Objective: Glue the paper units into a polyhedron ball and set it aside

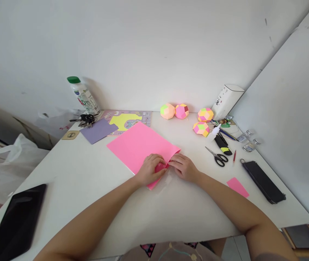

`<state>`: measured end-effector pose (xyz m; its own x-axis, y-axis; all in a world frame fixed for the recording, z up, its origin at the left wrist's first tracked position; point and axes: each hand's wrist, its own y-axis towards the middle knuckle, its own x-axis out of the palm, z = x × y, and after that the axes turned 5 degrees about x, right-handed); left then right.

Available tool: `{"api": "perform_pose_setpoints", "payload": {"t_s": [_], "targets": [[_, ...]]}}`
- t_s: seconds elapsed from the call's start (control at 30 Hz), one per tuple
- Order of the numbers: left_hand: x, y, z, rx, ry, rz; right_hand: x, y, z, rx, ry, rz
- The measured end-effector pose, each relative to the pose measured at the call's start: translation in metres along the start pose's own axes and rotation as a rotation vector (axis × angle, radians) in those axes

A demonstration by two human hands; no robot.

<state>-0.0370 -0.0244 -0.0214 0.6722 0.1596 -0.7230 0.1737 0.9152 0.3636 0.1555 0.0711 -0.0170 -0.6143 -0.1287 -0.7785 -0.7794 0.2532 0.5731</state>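
A bright pink sheet of paper [138,145] lies at an angle on the white table, maybe several sheets stacked. Its near right edge is lifted and bent. My left hand [151,169] rests over that edge, fingers curled and thumb closed against the paper. Directly opposite, my right hand [184,167] has its fingers closed at the same edge, close to the left fingertips. A strip of clear plastic film [165,182] shows below the edge, between the hands. Whether the right fingers also hold the film is hidden.
Right: scissors [219,158], box cutter [222,144], glue bottle [214,133], black pencil case [264,181], small pink card [237,187]. Back: paper balls [167,111], white box [227,101]. Left: purple paper [97,131], keys [87,119], bottle [85,96], black tablet [18,221].
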Motion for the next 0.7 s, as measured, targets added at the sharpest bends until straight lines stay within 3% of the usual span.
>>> {"api": "perform_pose_setpoints", "payload": {"t_s": [0.7], "targets": [[0.0002, 0.0013, -0.0036, 0.0, -0.031, -0.01, -0.0013, 0.0029, -0.0014, 0.009, 0.031, 0.018]]}}
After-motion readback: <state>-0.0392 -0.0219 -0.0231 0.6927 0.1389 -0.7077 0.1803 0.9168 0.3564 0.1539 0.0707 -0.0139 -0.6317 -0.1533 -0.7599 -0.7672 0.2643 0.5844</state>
